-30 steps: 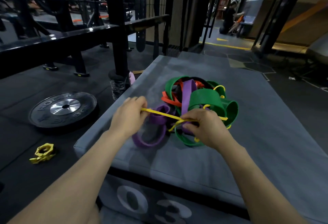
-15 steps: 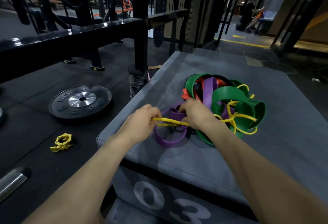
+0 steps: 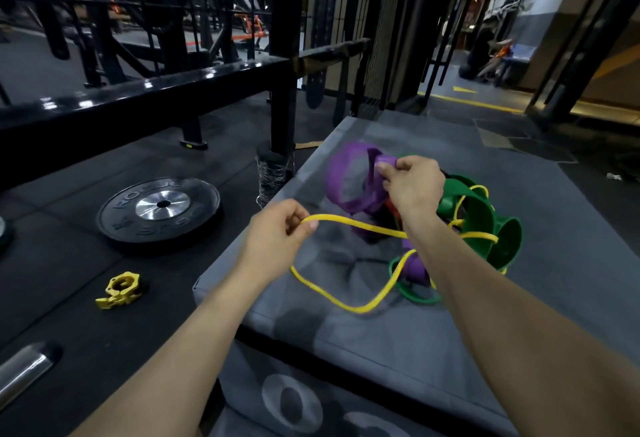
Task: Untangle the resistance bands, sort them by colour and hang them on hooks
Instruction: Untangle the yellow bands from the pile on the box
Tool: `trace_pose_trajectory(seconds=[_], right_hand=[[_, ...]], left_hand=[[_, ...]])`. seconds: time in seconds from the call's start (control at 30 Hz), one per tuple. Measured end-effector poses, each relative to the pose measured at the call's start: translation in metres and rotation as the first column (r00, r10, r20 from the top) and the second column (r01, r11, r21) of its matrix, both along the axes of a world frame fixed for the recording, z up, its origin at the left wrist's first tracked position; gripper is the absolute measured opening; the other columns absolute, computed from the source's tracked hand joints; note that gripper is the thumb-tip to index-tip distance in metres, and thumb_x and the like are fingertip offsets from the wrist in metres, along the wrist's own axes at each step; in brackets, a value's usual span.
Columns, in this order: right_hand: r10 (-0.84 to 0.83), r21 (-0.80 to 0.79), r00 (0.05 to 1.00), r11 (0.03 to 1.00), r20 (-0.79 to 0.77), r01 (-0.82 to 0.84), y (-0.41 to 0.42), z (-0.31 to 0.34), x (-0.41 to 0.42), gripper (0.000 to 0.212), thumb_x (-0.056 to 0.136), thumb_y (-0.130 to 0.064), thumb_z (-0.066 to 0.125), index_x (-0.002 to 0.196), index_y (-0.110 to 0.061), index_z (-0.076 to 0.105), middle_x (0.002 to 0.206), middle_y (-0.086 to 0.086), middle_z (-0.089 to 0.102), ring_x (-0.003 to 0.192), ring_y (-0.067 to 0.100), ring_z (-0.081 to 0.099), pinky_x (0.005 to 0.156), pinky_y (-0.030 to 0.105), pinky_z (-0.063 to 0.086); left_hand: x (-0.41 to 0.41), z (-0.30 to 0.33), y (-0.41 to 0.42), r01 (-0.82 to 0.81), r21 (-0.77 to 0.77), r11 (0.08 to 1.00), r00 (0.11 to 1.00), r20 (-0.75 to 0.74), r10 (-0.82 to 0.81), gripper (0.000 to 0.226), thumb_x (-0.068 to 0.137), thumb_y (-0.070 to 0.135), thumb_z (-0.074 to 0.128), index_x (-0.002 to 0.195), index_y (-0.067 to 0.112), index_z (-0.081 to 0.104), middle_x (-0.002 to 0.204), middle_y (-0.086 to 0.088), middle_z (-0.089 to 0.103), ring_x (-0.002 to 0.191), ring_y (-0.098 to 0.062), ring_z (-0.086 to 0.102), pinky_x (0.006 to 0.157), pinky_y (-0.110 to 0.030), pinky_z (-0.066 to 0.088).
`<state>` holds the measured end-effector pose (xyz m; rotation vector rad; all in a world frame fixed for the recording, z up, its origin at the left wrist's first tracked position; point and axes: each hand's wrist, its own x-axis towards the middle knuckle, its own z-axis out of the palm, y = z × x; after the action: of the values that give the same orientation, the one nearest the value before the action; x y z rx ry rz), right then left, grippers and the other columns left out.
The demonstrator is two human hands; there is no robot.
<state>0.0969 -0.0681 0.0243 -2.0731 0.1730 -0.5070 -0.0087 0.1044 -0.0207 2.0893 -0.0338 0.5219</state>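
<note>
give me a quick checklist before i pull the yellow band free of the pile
1. Left hand pinches the yellow band: ok.
2. Right hand lifts the purple band off the pile: ok.
3. Yellow band free of the green bands: not ok, it loops through them.
4. Pile sits on the grey box: ok.
5. Hooks in view: not ok, none seen.

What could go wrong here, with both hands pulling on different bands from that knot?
1. The left hand pinches the yellow band, which still threads through the green bands; pulling harder may tighten the knot.
2. The right hand lifts the purple band, and the tangle may drag along with it.
3. The yellow loop lies near the edge of the grey box; freed bands could slip to the floor.
</note>
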Motion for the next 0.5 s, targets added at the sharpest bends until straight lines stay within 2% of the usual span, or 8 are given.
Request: trace_pose_trajectory(seconds=[0.03,0.1,0.17,0.27,0.33,0.4,0.5], right_hand=[[0.039,0.006,0.999,0.999,-0.004,-0.039,-0.001,-0.001,0.002,0.026,0.074,-0.028,0.074,0.055,-0.017,0.060,0.074,0.015,0.070,0.080,0.035,0.069,0.080,0.049,0.054],[0.168,0.004,0.984,0.986,-0.054,-0.168,-0.001,-0.004,-0.005,0.007,0.082,-0.015,0.068,0.080,-0.008,0.071,0.076,0.013,0.069,0.071,0.026,0.068,0.081,0.046,0.056],[0.270,-0.045,0.960,0.961,-0.081,-0.274,-0.006,-0.009,-0.016,0.014,0.086,-0.007,0.062,0.095,0.000,0.069,0.079,0.011,0.070,0.067,0.018,0.065,0.081,0.039,0.057],[0.356,-0.232,0.935,0.909,-0.002,-0.346,-0.021,-0.007,-0.045,0.014,0.088,-0.009,0.060,0.092,-0.003,0.072,0.069,0.002,0.064,0.068,0.013,0.061,0.073,0.027,0.050],[0.354,-0.326,0.934,0.889,0.040,-0.322,-0.039,-0.004,-0.066,0.014,0.087,-0.012,0.061,0.092,-0.006,0.073,0.073,0.002,0.066,0.073,0.014,0.059,0.069,0.019,0.039],[0.318,-0.379,0.945,0.887,0.082,-0.265,-0.061,-0.004,-0.085,0.015,0.087,-0.013,0.062,0.093,-0.006,0.073,0.083,0.010,0.072,0.080,0.021,0.062,0.065,0.018,0.033],[0.293,-0.395,0.955,0.884,0.050,-0.250,-0.093,-0.007,-0.108,0.016,0.088,-0.013,0.059,0.092,-0.005,0.073,0.083,0.013,0.071,0.081,0.025,0.063,0.065,0.024,0.034]], left_hand=[[0.001,0.000,-0.003,0.026,-0.051,0.998,1.000,-0.010,-0.026,0.012,0.085,0.016,0.065,0.075,0.012,0.060,0.061,0.001,0.054,0.054,-0.012,0.045,0.059,-0.028,0.042],[0.003,0.002,-0.009,0.054,-0.127,0.990,0.998,-0.008,-0.056,0.015,0.085,0.014,0.065,0.071,0.018,0.058,0.059,0.003,0.053,0.054,-0.012,0.046,0.060,-0.032,0.043],[0.004,0.003,-0.014,0.066,-0.178,0.982,0.998,-0.004,-0.068,0.019,0.085,0.013,0.065,0.070,0.023,0.057,0.060,0.003,0.055,0.056,-0.014,0.049,0.062,-0.033,0.045],[0.006,0.005,-0.026,0.077,-0.263,0.962,0.997,-0.001,-0.080,0.021,0.085,0.012,0.065,0.069,0.023,0.058,0.059,0.004,0.055,0.057,-0.015,0.051,0.062,-0.034,0.047],[0.006,0.008,-0.037,0.096,-0.295,0.951,0.995,0.019,-0.094,0.022,0.085,0.012,0.065,0.068,0.024,0.059,0.059,0.007,0.055,0.054,-0.008,0.050,0.059,-0.025,0.045],[0.004,0.014,-0.051,0.139,-0.301,0.943,0.990,0.039,-0.133,0.021,0.084,0.012,0.066,0.069,0.025,0.060,0.057,0.011,0.055,0.050,-0.001,0.048,0.055,-0.017,0.042],[0.000,0.023,-0.079,0.228,-0.309,0.923,0.974,0.069,-0.218,0.021,0.083,0.013,0.068,0.069,0.027,0.062,0.053,0.013,0.057,0.051,-0.003,0.051,0.054,-0.022,0.044]])
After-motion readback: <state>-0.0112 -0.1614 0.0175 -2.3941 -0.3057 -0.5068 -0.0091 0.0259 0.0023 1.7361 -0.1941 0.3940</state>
